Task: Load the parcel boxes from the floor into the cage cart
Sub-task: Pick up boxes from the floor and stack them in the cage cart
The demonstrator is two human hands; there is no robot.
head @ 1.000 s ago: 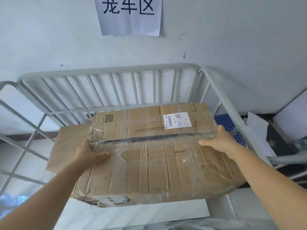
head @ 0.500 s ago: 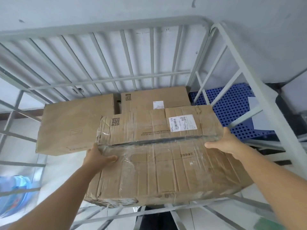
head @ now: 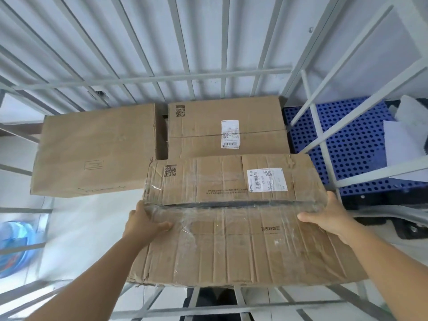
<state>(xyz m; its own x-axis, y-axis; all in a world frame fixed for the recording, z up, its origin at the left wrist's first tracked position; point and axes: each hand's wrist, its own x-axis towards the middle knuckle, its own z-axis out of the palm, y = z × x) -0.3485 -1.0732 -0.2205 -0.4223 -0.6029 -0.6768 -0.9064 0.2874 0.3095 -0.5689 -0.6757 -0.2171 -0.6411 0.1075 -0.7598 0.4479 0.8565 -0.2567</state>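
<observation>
A worn brown parcel box (head: pixel 231 246) wrapped in clear tape, with a white label on top, hangs inside the grey cage cart (head: pixel 152 77). My left hand (head: pixel 143 225) grips its left edge with the thumb over the top. At the right edge my right hand (head: pixel 328 214) grips the same way. Two more boxes lie on the cart floor behind it: a plain one (head: pixel 92 151) at the left and a labelled one (head: pixel 222 128) at the back right.
The cart's white floor (head: pixel 88 223) shows at the front left. Grey bars run along the near side (head: pixel 208 306) and the right side (head: pixel 324 144). Outside to the right lie a blue perforated pallet (head: pixel 354 144) and white paper (head: pixel 403 140). A blue object (head: pixel 14 249) sits at far left.
The box has gone from rim height down into the cart with both hands still on it. The view has tilted down, and the two boxes on the cart floor have come into sight.
</observation>
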